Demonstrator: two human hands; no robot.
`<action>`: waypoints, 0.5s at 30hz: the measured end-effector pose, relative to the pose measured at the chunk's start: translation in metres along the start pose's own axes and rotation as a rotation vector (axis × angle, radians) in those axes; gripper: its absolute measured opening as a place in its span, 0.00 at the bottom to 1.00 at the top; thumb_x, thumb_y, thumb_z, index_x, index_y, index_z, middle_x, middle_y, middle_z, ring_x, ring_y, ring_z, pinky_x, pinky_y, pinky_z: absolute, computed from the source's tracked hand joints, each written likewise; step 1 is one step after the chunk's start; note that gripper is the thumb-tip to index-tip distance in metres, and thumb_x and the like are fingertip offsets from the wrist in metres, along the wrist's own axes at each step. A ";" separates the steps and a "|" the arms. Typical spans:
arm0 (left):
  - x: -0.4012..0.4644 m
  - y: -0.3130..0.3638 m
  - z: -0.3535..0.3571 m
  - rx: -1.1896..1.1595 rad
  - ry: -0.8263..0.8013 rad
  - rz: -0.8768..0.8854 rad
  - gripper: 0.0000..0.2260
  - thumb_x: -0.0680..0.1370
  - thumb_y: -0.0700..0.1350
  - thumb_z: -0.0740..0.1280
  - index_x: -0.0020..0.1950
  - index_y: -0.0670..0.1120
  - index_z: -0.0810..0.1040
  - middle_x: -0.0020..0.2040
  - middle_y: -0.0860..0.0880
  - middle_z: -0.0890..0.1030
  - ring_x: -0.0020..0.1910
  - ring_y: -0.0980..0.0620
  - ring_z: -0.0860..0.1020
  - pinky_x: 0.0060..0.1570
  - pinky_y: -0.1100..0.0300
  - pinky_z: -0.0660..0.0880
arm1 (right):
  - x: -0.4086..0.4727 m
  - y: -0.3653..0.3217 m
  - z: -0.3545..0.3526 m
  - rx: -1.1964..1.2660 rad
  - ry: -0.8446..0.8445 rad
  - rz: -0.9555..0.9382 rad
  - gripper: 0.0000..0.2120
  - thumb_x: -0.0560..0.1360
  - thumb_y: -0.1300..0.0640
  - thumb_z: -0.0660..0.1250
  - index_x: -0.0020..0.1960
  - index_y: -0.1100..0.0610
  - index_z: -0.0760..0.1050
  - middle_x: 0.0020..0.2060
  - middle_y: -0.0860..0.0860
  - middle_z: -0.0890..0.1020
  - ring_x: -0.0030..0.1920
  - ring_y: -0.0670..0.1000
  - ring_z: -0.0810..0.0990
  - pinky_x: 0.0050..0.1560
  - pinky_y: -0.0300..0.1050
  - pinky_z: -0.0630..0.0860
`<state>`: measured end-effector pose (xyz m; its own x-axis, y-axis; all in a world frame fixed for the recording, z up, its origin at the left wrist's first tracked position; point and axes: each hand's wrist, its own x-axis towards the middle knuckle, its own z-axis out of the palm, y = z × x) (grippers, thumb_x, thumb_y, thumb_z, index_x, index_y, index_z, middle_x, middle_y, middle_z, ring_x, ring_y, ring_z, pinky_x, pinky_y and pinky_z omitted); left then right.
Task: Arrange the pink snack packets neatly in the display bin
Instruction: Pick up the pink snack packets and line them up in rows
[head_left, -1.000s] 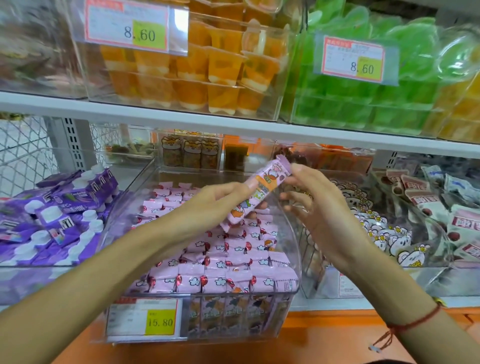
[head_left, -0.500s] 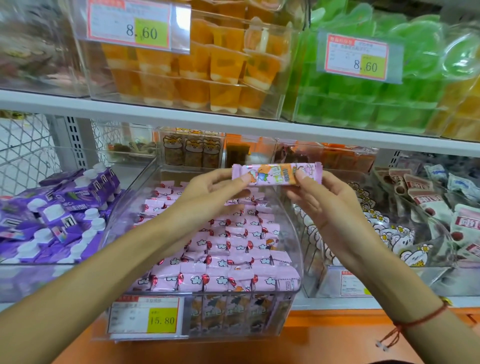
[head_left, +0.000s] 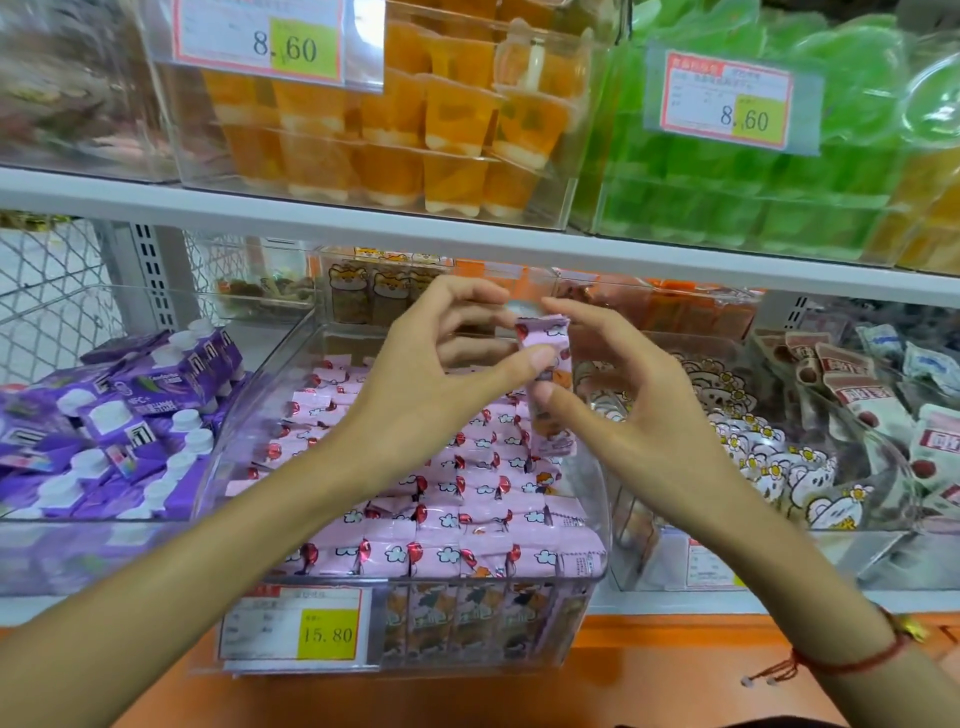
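Note:
One long pink snack packet (head_left: 549, 395) hangs nearly upright above the clear display bin (head_left: 592, 493). My left hand (head_left: 436, 379) pinches its upper part between thumb and fingers. My right hand (head_left: 623, 410) pinches the same packet from the right, thumb on its middle and a finger on its top end. Below both hands, rows of pink packets (head_left: 447, 499) with cloud and balloon prints fill the bin, lying flat in lines. More packets stand on end behind the bin's front wall.
A yellow 15.80 price tag (head_left: 296, 631) fronts the bin. Purple pouches (head_left: 109, 415) fill the bin to the left, cartoon-print packets (head_left: 769, 467) the bin to the right. The upper shelf (head_left: 467, 231) carries orange cups and green packs close above my hands.
The packet has turned from level to nearly upright. Both hands have drawn closer together over the bin's back right part, still holding it.

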<state>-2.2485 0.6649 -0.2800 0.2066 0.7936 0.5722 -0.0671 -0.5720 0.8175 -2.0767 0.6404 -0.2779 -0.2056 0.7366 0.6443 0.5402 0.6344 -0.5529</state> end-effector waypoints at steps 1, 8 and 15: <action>0.000 -0.002 -0.002 0.020 -0.015 -0.023 0.21 0.67 0.52 0.72 0.57 0.50 0.72 0.53 0.53 0.80 0.48 0.61 0.81 0.43 0.71 0.75 | 0.000 0.001 -0.001 0.037 0.013 0.012 0.22 0.73 0.57 0.70 0.65 0.50 0.70 0.54 0.49 0.79 0.51 0.48 0.79 0.52 0.44 0.77; -0.010 -0.035 -0.013 0.511 -0.372 -0.204 0.05 0.80 0.51 0.61 0.51 0.52 0.74 0.51 0.56 0.79 0.47 0.63 0.77 0.50 0.61 0.75 | -0.003 0.018 -0.014 0.175 0.172 0.095 0.20 0.73 0.61 0.69 0.62 0.52 0.66 0.40 0.31 0.79 0.37 0.37 0.78 0.41 0.28 0.73; -0.014 -0.045 -0.017 0.896 -0.730 -0.110 0.16 0.82 0.53 0.55 0.69 0.57 0.70 0.66 0.56 0.74 0.64 0.57 0.69 0.62 0.57 0.68 | -0.007 0.021 -0.009 -0.067 0.069 0.101 0.13 0.72 0.58 0.72 0.52 0.51 0.71 0.42 0.38 0.82 0.40 0.38 0.80 0.37 0.29 0.74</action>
<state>-2.2650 0.6834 -0.3240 0.7017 0.7070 0.0882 0.6411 -0.6806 0.3545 -2.0568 0.6467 -0.2893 -0.0925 0.7765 0.6233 0.6093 0.5392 -0.5814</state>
